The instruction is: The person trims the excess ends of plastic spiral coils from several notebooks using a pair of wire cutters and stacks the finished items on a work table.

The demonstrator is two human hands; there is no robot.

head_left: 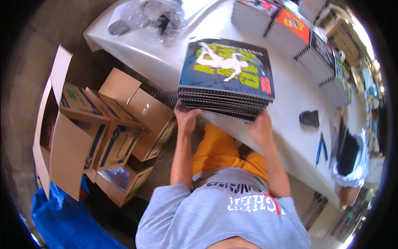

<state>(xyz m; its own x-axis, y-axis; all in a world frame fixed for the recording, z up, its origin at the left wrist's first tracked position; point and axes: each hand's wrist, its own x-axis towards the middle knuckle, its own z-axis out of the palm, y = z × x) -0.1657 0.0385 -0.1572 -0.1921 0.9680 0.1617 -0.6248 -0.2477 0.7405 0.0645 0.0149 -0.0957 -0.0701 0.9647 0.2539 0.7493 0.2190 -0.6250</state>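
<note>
Both hands grip a stack of spiral-bound notebooks at the near edge of the table. The top cover is dark blue with a white figure and yellow-green lettering. Black coils line the side facing me. My left hand closes on the stack's near left corner, its thumb along the coils. At the near right corner, my right hand is closed on the stack, with its fingers partly hidden underneath. Whether the stack rests on the table or is lifted, I cannot tell.
More notebook stacks line the far right of the white table. A black object, blue-handled pliers and black spiral coils lie at right. Clear plastic wrap is at far left. Open cardboard boxes and a blue tarp stand left.
</note>
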